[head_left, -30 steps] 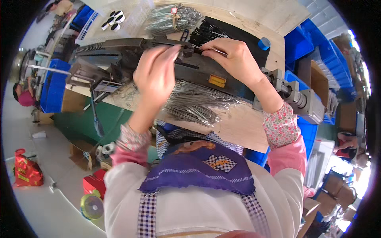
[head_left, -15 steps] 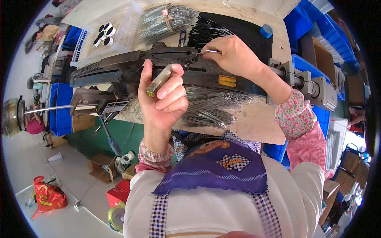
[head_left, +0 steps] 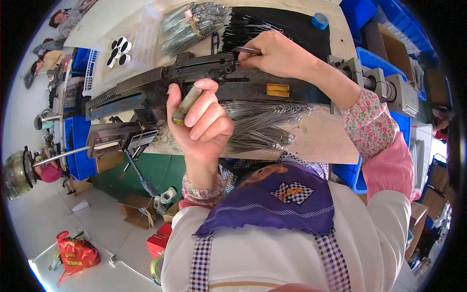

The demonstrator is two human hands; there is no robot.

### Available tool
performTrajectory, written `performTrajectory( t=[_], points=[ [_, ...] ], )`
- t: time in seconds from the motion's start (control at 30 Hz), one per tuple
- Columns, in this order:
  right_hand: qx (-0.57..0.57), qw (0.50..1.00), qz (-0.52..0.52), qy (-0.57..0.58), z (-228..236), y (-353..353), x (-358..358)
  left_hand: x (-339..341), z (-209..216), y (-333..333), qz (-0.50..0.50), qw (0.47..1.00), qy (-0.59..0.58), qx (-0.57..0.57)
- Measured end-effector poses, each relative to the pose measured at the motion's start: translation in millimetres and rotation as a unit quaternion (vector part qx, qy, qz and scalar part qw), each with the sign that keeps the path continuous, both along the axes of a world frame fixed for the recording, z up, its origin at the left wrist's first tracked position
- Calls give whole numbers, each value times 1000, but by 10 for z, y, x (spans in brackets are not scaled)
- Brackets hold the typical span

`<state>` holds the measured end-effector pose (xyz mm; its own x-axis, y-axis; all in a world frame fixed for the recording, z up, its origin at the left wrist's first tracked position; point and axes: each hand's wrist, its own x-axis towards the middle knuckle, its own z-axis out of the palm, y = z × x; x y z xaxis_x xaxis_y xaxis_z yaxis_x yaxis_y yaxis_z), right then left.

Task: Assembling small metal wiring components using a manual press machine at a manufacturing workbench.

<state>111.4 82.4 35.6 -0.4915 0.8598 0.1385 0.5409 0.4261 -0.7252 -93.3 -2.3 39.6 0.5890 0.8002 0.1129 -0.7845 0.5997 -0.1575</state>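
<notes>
My left hand [head_left: 206, 124] is closed round a short, worn grey cylinder [head_left: 187, 105] with a yellowish lower end, held in front of a long dark metal machine [head_left: 146, 79]. The cylinder is tilted and apart from the bench. My right hand [head_left: 279, 54] pinches a slim metal tool [head_left: 249, 50] whose tip points left, at the clamp-like end [head_left: 224, 66] of the machine. What the tip touches is too small to tell. Bundles of thin bent metal wires [head_left: 258, 124] lie on the bench just beyond my left hand.
Another tied wire bundle [head_left: 192, 24] lies at the back beside a clear plastic basket [head_left: 146, 34] and several black-and-white round pieces [head_left: 119, 51]. A black cloth [head_left: 311, 41] carries a blue roll [head_left: 320, 21]. Metal cylinder fittings [head_left: 396, 95] stick out at the right, near blue bins [head_left: 362, 19].
The whole view has shifted slightly. The slim tool in my right hand shows more of its length and now sits higher against the clamp-like end. My left hand still holds the cylinder.
</notes>
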Motion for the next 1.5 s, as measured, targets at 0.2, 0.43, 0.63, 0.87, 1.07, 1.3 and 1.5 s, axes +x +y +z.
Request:
performTrajectory(
  t=[0.2,0.43,0.63,0.87,1.07,1.3,1.5],
  points=[
    [-82,992,46,-79,237,74,-32,360,-727,-212,213,658,692,209],
    [100,932,149,-316,-3,852,286,292,-798,-157,142,656,698,249],
    [91,873,186,-442,-292,884,27,304,-854,-207,144,706,657,222],
    [28,950,157,-269,27,817,31,319,-878,-211,141,712,647,233],
    [141,914,87,-370,-97,732,-145,163,-723,-268,123,642,699,289],
    [52,990,132,-14,236,-911,252,-1523,-470,-1240,546,-54,834,61],
    [160,970,-144,-112,-584,-964,245,-2147,-1051,-1400,467,220,825,-229]
  ],
)
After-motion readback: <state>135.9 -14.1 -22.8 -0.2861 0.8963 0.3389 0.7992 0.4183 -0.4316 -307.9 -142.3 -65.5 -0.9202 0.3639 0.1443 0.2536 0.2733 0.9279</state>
